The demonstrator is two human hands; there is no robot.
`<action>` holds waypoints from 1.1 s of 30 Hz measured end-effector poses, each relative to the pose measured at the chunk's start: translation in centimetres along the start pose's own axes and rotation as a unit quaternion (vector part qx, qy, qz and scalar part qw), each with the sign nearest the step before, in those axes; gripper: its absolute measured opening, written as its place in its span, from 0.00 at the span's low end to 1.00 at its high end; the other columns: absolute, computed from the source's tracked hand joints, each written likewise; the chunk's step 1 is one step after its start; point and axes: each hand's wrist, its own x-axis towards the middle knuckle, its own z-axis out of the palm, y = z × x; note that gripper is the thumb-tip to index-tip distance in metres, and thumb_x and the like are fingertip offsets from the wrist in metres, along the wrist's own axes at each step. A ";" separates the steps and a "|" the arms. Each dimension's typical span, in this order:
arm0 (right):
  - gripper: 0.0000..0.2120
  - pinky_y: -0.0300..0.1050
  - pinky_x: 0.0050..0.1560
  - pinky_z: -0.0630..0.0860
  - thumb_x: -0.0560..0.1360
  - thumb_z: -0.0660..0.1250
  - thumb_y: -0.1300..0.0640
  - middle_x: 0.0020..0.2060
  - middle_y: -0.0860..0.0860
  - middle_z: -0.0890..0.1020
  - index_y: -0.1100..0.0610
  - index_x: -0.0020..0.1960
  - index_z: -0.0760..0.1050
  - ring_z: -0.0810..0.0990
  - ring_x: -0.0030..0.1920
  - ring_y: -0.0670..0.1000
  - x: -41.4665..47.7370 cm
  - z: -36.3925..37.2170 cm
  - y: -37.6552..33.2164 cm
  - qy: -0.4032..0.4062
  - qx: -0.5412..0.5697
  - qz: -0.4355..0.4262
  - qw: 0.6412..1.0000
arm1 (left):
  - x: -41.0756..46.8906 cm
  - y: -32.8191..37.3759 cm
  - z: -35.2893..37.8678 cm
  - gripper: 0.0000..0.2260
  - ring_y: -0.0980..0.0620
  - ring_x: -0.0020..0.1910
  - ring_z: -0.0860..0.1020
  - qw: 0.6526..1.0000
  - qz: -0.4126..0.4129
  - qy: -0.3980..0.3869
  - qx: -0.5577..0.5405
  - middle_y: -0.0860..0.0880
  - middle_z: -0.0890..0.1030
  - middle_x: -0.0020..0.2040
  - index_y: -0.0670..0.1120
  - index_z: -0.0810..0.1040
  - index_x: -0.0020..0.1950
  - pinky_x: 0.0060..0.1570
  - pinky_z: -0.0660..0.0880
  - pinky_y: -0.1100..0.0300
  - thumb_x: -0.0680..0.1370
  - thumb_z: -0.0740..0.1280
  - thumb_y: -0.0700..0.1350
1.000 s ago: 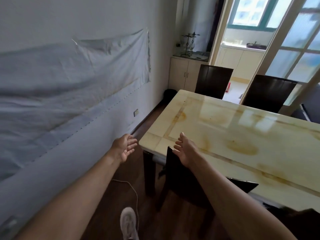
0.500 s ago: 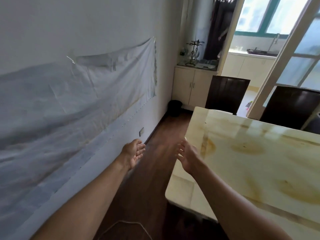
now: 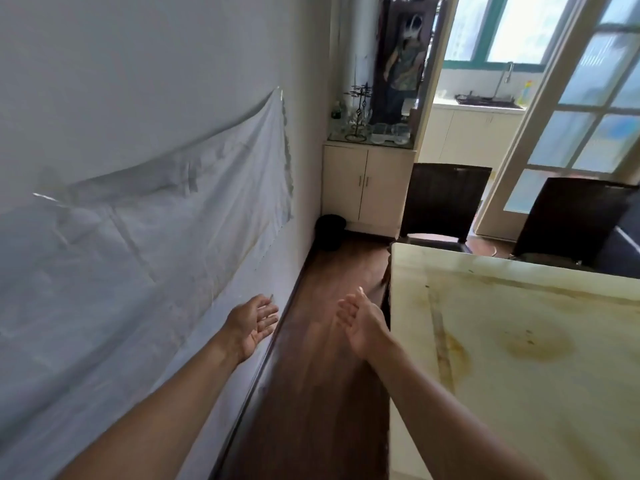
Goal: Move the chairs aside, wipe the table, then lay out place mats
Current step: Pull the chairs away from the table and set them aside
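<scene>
Left hand (image 3: 252, 323) and right hand (image 3: 360, 323) both open and empty above dark wood floor (image 3: 311, 393), glossy cream marble-topped desk (image 3: 519, 375) at right, two dark brown high-backed chairs (image 3: 446, 199) at its far side, clear glass jars (image 3: 389, 132) atop cream cabinet (image 3: 363, 188), contents unclear

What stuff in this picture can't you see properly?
- Head view: the table runs off the right and bottom edges, so its full size stays unknown.
- The two far chairs: seats and legs hidden behind the table.
- The glassware on the cabinet is too small to identify.
- Left hand and right hand are open and empty; no cloth or place mats appear anywhere.
</scene>
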 end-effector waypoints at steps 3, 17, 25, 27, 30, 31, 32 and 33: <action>0.29 0.58 0.62 0.72 0.82 0.53 0.49 0.61 0.70 0.73 0.74 0.69 0.60 0.72 0.59 0.72 5.3 1.1 -1.3 0.014 0.009 -0.005 1.000 | 5.7 2.5 0.9 0.19 0.41 0.69 0.70 1.000 0.000 -0.014 0.013 0.39 0.70 0.70 0.39 0.67 0.69 0.66 0.65 0.51 0.82 0.54 0.47; 0.18 0.51 0.65 0.70 0.81 0.54 0.48 0.58 0.60 0.77 0.62 0.56 0.74 0.75 0.61 0.60 28.9 1.4 -14.3 0.111 0.048 -0.038 0.992 | 31.3 14.8 13.7 0.20 0.41 0.69 0.70 0.988 -0.034 -0.119 0.088 0.39 0.71 0.70 0.39 0.67 0.71 0.68 0.65 0.49 0.83 0.53 0.48; 0.29 0.61 0.73 0.50 0.82 0.51 0.49 0.70 0.69 0.56 0.72 0.72 0.53 0.53 0.71 0.70 37.8 0.2 -20.0 0.154 0.095 -0.047 0.982 | 42.2 20.3 21.1 0.20 0.43 0.65 0.72 0.980 -0.046 -0.160 0.110 0.40 0.70 0.71 0.40 0.65 0.72 0.66 0.66 0.51 0.83 0.51 0.49; 0.29 0.61 0.73 0.56 0.82 0.52 0.49 0.70 0.69 0.62 0.72 0.71 0.58 0.60 0.70 0.69 41.1 -0.3 -21.2 0.169 0.098 -0.050 0.979 | 45.3 21.4 23.1 0.20 0.45 0.58 0.74 0.976 -0.052 -0.178 0.116 0.40 0.70 0.70 0.41 0.66 0.72 0.64 0.66 0.52 0.83 0.52 0.50; 0.26 0.57 0.69 0.65 0.82 0.53 0.48 0.67 0.65 0.71 0.68 0.69 0.65 0.70 0.67 0.64 46.0 -0.5 -23.2 0.184 0.096 -0.051 0.977 | 50.7 23.2 25.8 0.20 0.46 0.55 0.74 0.970 -0.058 -0.197 0.126 0.40 0.70 0.70 0.41 0.66 0.72 0.61 0.67 0.53 0.83 0.52 0.49; 0.26 0.56 0.69 0.65 0.82 0.53 0.48 0.67 0.64 0.71 0.68 0.69 0.65 0.70 0.67 0.63 47.6 -0.5 -24.1 0.187 0.102 -0.053 0.976 | 52.5 23.9 26.6 0.20 0.46 0.56 0.73 0.970 -0.059 -0.202 0.126 0.40 0.71 0.70 0.41 0.66 0.71 0.60 0.67 0.53 0.83 0.52 0.49; 0.26 0.55 0.68 0.66 0.82 0.53 0.48 0.66 0.64 0.72 0.67 0.68 0.65 0.70 0.67 0.63 49.3 -0.6 -24.7 0.191 0.103 -0.056 0.975 | 54.4 24.5 27.3 0.20 0.46 0.57 0.72 0.968 -0.061 -0.205 0.127 0.40 0.71 0.70 0.41 0.66 0.71 0.60 0.67 0.53 0.83 0.52 0.50; 0.26 0.55 0.67 0.66 0.82 0.53 0.48 0.66 0.64 0.72 0.67 0.69 0.65 0.71 0.67 0.63 51.7 -0.5 -25.9 0.197 0.108 -0.057 0.973 | 56.9 25.5 28.5 0.20 0.46 0.58 0.72 0.965 -0.066 -0.215 0.133 0.40 0.71 0.70 0.41 0.66 0.71 0.59 0.67 0.53 0.83 0.52 0.50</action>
